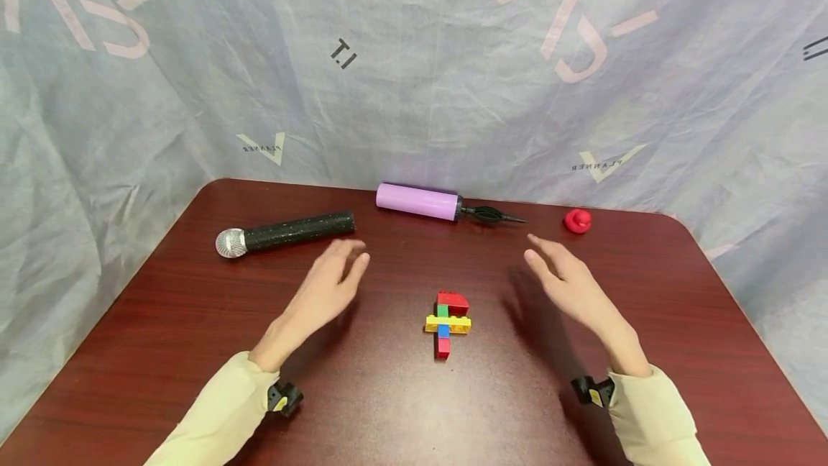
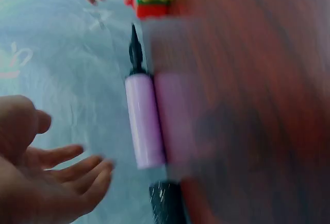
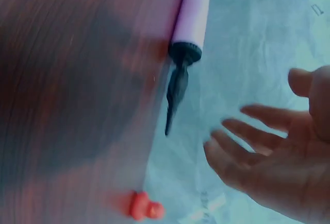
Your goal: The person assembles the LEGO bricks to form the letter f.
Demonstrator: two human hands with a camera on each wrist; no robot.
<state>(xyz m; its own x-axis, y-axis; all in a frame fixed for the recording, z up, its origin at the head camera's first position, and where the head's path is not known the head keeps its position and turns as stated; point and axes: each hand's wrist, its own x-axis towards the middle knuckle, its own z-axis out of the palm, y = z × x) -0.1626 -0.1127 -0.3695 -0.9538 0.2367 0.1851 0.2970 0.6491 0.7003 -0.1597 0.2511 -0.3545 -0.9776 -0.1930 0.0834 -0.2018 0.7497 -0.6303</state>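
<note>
My left hand [image 1: 326, 282] hovers over the table with loosely bent fingers, holding nothing, just in front of a black microphone [image 1: 291, 231] with a silver mesh head. On the other side, my right hand [image 1: 572, 286] is also raised above the table, its fingers relaxed and nothing in them. Between the two hands lies a small figure of joined toy building blocks [image 1: 448, 323] in red, green, yellow and blue. A purple balloon pump [image 1: 417, 201] with a black nozzle lies along the back. Nearest the right fingertips, apart from them, is a red rubber duck [image 1: 578, 221].
The dark reddish-brown table [image 1: 388, 408] ends at the back and sides against a hanging grey-blue printed cloth [image 1: 414, 78]. Both forearms wear cream sleeves, with a black wrist camera [image 1: 284, 399] strapped at the left wrist and another device [image 1: 591, 390] at the right.
</note>
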